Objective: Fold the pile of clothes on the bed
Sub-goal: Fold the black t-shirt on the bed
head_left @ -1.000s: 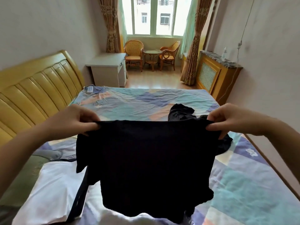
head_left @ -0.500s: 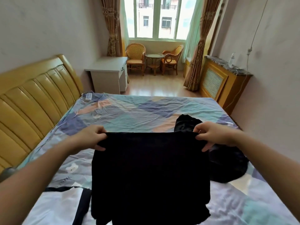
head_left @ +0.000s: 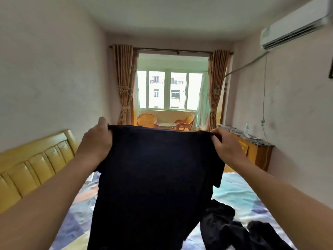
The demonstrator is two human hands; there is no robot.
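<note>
Head view: the bed (head_left: pixel 239 193) runs forward from the bottom of the frame, covered in a patchwork sheet of blue, teal and pale patches, with a padded yellow headboard (head_left: pixel 34 166) along its left side against the wall. Beyond the bed stand two wicker chairs (head_left: pixel 146 120) and a small round table before a bright window (head_left: pixel 170 89) framed by brown curtains (head_left: pixel 124 83). A wooden cabinet (head_left: pixel 252 150) sits against the right wall, and an air conditioner (head_left: pixel 295 24) hangs high above it.

A dark shirt (head_left: pixel 155 177) hangs in the air above the bed, held up by its top edge. The left hand (head_left: pixel 95 141) grips the top left corner with fingers curled around the cloth; the right hand (head_left: pixel 225 145) pinches the top right corner. The shirt hides the middle of the bed. A heap of dark clothes (head_left: pixel 234 230) lies on the sheet at the lower right, just beside the hanging hem. Bare sheet shows to the left of the shirt and on the right, beyond the heap. The right edge of the bed lies near the cabinet.
</note>
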